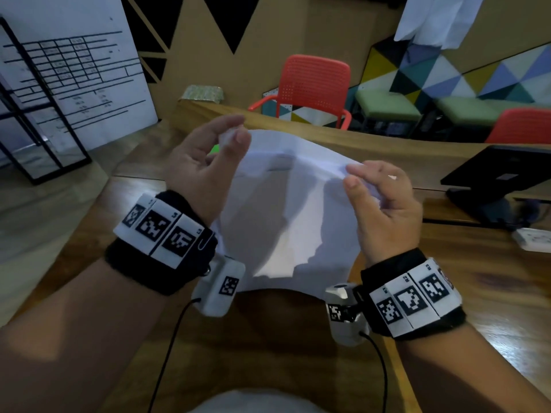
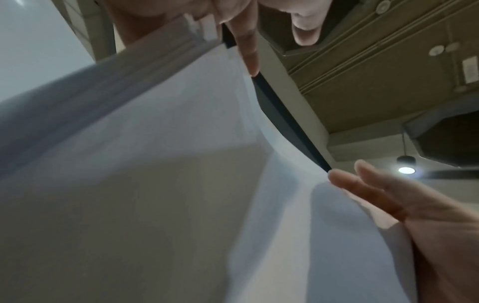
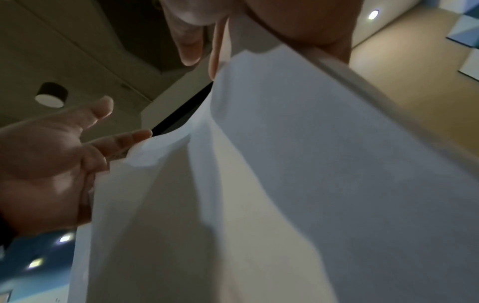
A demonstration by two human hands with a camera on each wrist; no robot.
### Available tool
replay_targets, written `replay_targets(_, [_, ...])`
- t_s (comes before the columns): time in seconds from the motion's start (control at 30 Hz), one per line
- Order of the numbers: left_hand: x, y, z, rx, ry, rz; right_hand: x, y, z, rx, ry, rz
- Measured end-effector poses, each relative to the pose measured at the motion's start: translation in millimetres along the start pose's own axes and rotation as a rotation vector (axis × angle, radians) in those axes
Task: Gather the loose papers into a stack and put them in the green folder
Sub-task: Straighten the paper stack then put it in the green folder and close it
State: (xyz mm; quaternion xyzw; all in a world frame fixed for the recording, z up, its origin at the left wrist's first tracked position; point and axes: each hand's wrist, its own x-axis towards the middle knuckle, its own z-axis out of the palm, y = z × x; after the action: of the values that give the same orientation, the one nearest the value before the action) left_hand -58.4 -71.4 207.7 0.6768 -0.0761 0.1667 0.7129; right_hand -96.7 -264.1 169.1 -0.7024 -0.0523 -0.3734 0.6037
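Both hands, left hand (image 1: 202, 162) and right hand (image 1: 384, 210), pinch the papers' (image 1: 286, 216) top edge above the table (image 1: 477, 293).

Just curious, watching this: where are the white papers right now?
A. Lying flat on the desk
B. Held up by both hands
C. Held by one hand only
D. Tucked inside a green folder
B: the left hand and right hand each pinch a top corner of the papers.
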Motion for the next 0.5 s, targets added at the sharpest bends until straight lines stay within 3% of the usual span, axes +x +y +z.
replay_targets(0.1, [5.9,3.0,8.5,0.049,0.1,-0.019,3.8,3.0,1.4,0.006,0.073,0.054])
replay_targets(0.37, [18.6,-23.3,5.4,0.066,0.139,-0.088,8.0,11.8,-3.6,0.042,0.047,0.082])
replay_targets(0.5, [15.8,-28.7,1.3,-0.033,0.129,-0.139,2.5,27.7,-9.6,0.256,-0.088,0.389])
